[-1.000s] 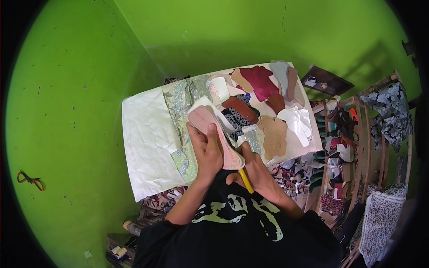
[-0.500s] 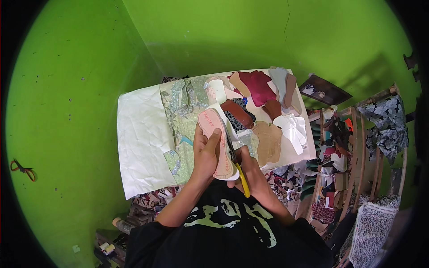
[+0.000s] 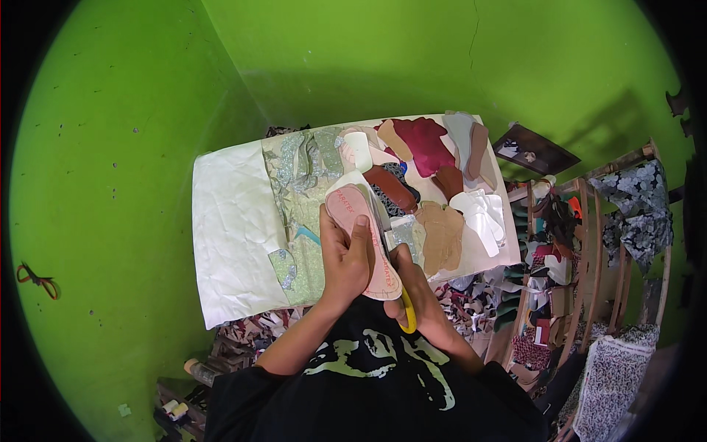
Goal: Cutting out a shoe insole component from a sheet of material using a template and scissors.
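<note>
My left hand (image 3: 345, 261) grips a pale pink shoe insole (image 3: 349, 210) with red print, its thumb pressed on the face. Behind the insole lies a white sheet piece (image 3: 355, 178) whose edge shows past the toe end and the right side. My right hand (image 3: 421, 298) is closed round scissors (image 3: 409, 315) with yellow handles, at the insole's lower right edge. The insole and my fingers hide most of the blades. Both hands are held above the table's near side.
The table (image 3: 482, 258) bears a white sheet (image 3: 239, 228), glittery fabric (image 3: 313, 272), a maroon piece (image 3: 423, 144), tan pieces (image 3: 442, 236) and white cutouts (image 3: 482, 217). At right stands a wooden rack (image 3: 589, 258) with scraps. Scissors (image 3: 38, 280) hang on the green wall at left.
The insole's lower end has swung right over the scissors, covering the blades that showed before. More of the white piece now shows at the top end. My left hand shifted slightly right.
</note>
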